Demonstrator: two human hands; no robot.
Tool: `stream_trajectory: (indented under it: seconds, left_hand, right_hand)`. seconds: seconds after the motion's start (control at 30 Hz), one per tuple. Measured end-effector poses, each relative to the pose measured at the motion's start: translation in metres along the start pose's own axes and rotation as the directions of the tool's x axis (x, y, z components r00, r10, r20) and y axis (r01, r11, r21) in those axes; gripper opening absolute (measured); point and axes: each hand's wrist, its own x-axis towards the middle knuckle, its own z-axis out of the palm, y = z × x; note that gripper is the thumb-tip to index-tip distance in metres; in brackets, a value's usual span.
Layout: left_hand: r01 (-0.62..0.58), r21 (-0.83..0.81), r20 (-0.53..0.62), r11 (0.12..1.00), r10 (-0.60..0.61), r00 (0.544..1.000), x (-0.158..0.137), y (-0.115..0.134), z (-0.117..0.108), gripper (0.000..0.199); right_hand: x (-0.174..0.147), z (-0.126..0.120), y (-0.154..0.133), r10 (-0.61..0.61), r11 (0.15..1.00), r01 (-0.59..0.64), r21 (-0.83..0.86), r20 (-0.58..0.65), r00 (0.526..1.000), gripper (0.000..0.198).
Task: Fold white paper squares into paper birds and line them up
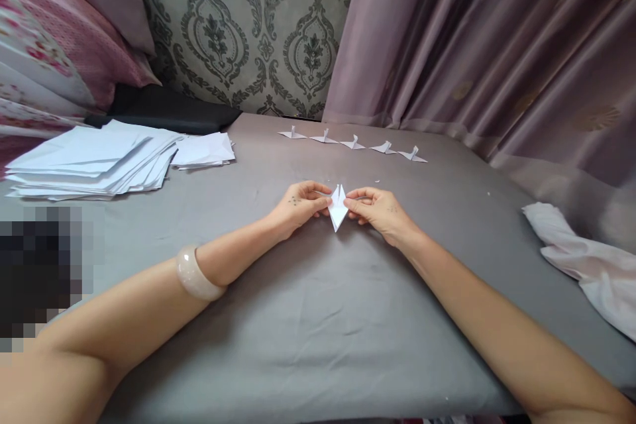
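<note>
A small white folded paper (338, 211), diamond-shaped with a slit at its upper point, is held just above the grey cloth between my two hands. My left hand (304, 205) pinches its left corner between thumb and fingers. On the opposite corner, my right hand (373, 211) grips in the same way. Beyond the hands stands a row of several folded paper cranes (354, 143), wings spread and nearly touching tip to tip.
At the left lies a large stack of white paper sheets (94, 159), with a smaller stack of paper (205, 150) beside it. A black item (173, 109) rests behind them. Crumpled white cloth (586, 258) lies at the right; purple curtains (447, 33) hang behind.
</note>
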Motion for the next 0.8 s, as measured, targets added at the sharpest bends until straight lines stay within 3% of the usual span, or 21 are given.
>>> stream_trajectory:
  seconds: [0.2, 0.4, 0.5, 0.67, 0.8]
  left_hand:
    - [-0.152, 0.322, 0.037, 0.934, 0.148, 0.988, 0.004, -0.005, -0.003, 0.02]
    - [-0.242, 0.682, 0.079, 0.69, 0.26, 0.962, 0.004, -0.001, 0.0, 0.011]
    - [-0.26, 0.719, 0.102, 0.645, 0.273, 0.957, 0.005, -0.002, -0.002, 0.015]
    - [-0.323, 0.698, 0.226, 0.639, 0.231, 0.946, 0.002, 0.0, -0.006, 0.028]
    - [-0.313, 0.683, 0.278, 0.66, 0.161, 0.947, 0.001, 0.007, -0.011, 0.028]
  right_hand:
    - [0.01, 0.004, 0.012, -0.209, 0.928, 0.204, -0.312, 0.019, 0.978, 0.018]
    - [0.005, 0.009, 0.01, -0.295, 0.84, 0.279, -0.466, 0.039, 0.955, 0.01]
    - [0.005, 0.01, 0.014, -0.363, 0.78, 0.33, -0.532, 0.045, 0.931, 0.011]
    - [0.001, 0.008, 0.02, -0.405, 0.717, 0.385, -0.581, 0.101, 0.909, 0.016]
    - [-0.009, 0.006, 0.021, -0.417, 0.693, 0.42, -0.586, 0.15, 0.896, 0.022]
